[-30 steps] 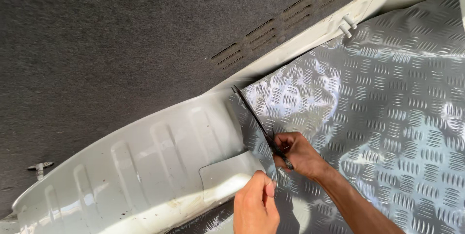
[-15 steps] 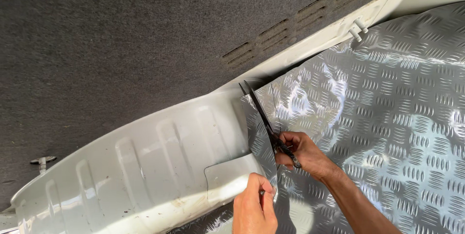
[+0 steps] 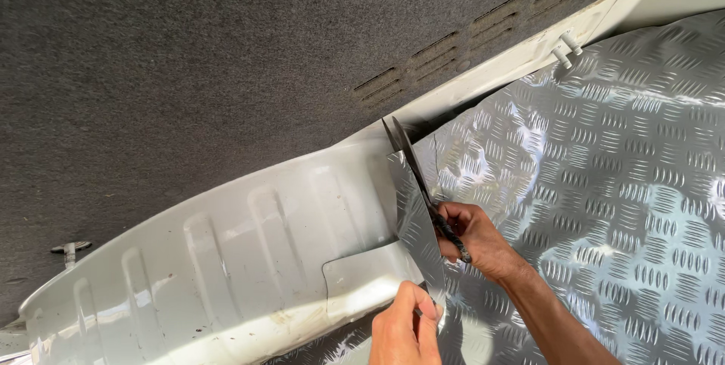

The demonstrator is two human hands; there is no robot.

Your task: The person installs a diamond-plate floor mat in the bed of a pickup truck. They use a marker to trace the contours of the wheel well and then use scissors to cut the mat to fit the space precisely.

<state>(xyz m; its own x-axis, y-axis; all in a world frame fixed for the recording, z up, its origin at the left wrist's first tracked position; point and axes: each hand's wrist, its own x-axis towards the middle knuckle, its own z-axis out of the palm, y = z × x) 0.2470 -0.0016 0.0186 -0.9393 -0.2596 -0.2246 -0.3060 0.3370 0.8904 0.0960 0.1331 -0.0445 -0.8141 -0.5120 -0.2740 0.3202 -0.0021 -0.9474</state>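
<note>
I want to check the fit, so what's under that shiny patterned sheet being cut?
Where the left hand lifts the checker-plate sheet beside the scissors in the right hand, white ribbed metal panel shows. Farther right the sheet covers whatever lies beneath.

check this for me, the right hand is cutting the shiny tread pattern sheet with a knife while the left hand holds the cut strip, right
Not quite: the head view shows the right hand working scissors, not a knife. The rest holds: it is cutting the shiny tread-pattern sheet while the left hand holds the cut strip.
</note>
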